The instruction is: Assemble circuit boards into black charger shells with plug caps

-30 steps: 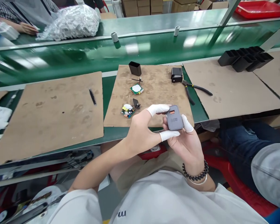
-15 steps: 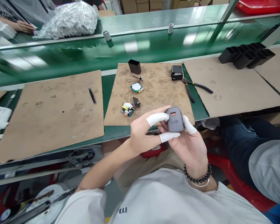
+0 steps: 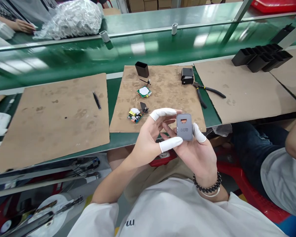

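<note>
A small grey charger block (image 3: 184,126) with an orange port on its upper face sits upright in my right hand (image 3: 197,151), whose fingers wrap round it; a white finger cot covers the thumb. My left hand (image 3: 150,138) is beside it on the left, with a cot-covered thumb and forefinger touching the block's left side and top edge. Both hands hover just in front of the bench edge, over my lap.
On the middle cardboard mat (image 3: 160,98) lie two circuit boards (image 3: 144,92) (image 3: 135,115), a black shell (image 3: 142,69) and a black box (image 3: 187,76). Pliers (image 3: 207,92) lie to the right, black housings (image 3: 261,57) far right. Another person's arm and leg (image 3: 281,164) are at right.
My left forefinger has lifted and spread above the block, the thumb has slid lower, and my right hand has turned the block so its port face points more toward me.
</note>
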A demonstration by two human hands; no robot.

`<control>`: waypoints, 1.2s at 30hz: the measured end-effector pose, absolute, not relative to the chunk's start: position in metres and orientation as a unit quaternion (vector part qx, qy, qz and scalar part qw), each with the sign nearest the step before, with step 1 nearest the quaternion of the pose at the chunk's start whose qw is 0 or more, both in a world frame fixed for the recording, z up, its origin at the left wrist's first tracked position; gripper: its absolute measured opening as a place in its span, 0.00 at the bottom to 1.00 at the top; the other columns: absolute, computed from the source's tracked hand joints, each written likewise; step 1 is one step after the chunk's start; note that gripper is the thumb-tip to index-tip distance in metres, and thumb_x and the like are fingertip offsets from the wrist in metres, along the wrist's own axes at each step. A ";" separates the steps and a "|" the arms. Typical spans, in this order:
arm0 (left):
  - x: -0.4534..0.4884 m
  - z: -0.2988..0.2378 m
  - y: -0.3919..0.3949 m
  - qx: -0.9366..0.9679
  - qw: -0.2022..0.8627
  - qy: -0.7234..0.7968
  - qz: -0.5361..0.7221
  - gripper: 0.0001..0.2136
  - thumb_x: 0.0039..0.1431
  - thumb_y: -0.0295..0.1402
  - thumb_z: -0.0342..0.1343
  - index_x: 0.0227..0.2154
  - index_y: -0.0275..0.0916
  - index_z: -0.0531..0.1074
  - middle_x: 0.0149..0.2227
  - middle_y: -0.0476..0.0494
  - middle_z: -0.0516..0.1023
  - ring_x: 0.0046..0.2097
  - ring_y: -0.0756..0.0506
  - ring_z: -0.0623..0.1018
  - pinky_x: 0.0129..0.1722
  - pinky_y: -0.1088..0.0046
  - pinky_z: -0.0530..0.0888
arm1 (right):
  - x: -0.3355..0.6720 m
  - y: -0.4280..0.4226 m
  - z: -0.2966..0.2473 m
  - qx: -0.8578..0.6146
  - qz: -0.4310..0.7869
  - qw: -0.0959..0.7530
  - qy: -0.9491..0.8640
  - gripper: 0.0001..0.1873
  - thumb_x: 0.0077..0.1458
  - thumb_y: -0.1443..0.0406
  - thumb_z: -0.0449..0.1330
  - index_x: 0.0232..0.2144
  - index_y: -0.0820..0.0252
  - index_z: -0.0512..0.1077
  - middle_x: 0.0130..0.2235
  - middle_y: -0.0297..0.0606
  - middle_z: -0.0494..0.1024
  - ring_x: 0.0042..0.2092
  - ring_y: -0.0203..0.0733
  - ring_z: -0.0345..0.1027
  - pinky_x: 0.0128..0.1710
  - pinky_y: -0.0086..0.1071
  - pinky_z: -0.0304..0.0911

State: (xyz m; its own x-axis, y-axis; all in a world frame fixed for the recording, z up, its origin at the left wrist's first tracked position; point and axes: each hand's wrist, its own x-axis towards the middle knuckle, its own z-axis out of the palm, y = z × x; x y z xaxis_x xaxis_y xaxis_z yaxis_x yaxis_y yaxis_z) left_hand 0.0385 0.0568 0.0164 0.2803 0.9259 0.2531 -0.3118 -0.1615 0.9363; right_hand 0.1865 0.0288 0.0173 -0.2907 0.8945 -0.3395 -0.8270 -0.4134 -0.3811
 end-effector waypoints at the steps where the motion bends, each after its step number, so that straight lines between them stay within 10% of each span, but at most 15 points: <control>1: 0.038 0.016 0.057 0.541 0.601 0.287 0.513 0.24 0.53 0.27 0.72 0.53 0.42 0.75 0.60 0.38 0.80 0.61 0.38 0.80 0.60 0.63 0.80 | 0.186 0.028 0.018 -0.258 0.799 0.539 -0.066 0.13 0.69 0.57 0.56 0.45 0.49 0.81 0.49 0.32 0.86 0.61 0.46 0.76 0.69 0.54 0.65; 29: 0.033 0.015 0.063 0.519 0.628 0.297 0.497 0.16 0.52 0.30 0.71 0.45 0.39 0.83 0.50 0.37 0.86 0.52 0.36 0.86 0.51 0.63 0.85 | 0.183 0.021 0.021 -0.314 0.770 0.551 -0.070 0.11 0.67 0.61 0.59 0.47 0.50 0.80 0.55 0.33 0.84 0.66 0.45 0.71 0.69 0.50 0.65; 36: 0.044 0.008 0.078 0.529 0.416 0.391 0.627 0.06 0.62 0.29 0.60 0.39 0.38 0.82 0.42 0.43 0.87 0.46 0.44 0.86 0.50 0.67 0.84 | 0.177 0.026 0.021 -0.297 0.774 0.556 -0.067 0.12 0.69 0.58 0.57 0.45 0.51 0.80 0.52 0.33 0.85 0.59 0.45 0.78 0.69 0.52 0.66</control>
State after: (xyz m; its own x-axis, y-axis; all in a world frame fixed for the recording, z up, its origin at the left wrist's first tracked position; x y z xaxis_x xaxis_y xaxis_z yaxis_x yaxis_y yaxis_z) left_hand 0.0439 0.0784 0.0082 -0.0927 0.9363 0.3387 -0.1088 -0.3477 0.9313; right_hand 0.1772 0.0263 0.0207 -0.2058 0.8999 -0.3846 -0.8202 -0.3729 -0.4338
